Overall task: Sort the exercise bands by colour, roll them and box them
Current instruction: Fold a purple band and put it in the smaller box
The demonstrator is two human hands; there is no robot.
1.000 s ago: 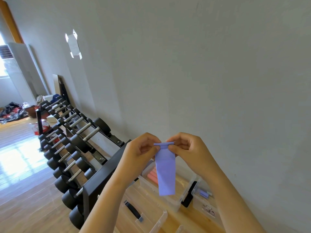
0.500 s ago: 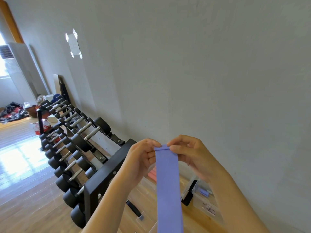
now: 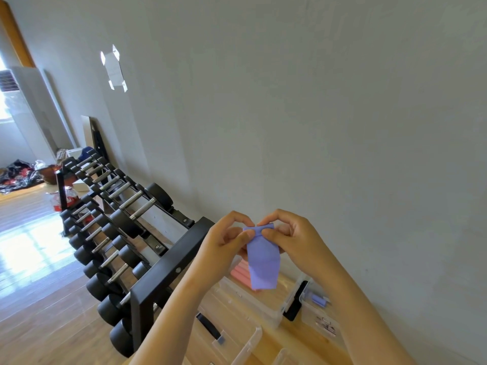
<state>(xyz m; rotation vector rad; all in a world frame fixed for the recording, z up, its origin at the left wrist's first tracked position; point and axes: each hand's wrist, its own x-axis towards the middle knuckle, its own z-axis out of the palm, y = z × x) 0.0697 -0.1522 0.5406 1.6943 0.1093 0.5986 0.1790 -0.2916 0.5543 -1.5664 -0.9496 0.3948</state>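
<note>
The left hand (image 3: 226, 241) and right hand (image 3: 292, 238) pinched the purple band (image 3: 263, 264) by its top edge, its roll barely begun. Pink rolls (image 3: 241, 273) and one purple roll (image 3: 317, 300) already lay boxed near the desk's (image 3: 297, 335) far edge.

The band's (image 3: 263, 262) top end is pinched under the thumbs of the left hand (image 3: 224, 246) and right hand (image 3: 295, 238), so how it is folded there cannot be told. Band and left hand cover most of the pink rolls (image 3: 241, 275) in the box (image 3: 253, 304). Both forearms and the lids (image 3: 245, 346) run off the bottom edge. The label (image 3: 325, 324) in the right box (image 3: 311, 316) is too small to read. The pile (image 3: 18, 175) at the left edge is blurred and cut off.
</note>
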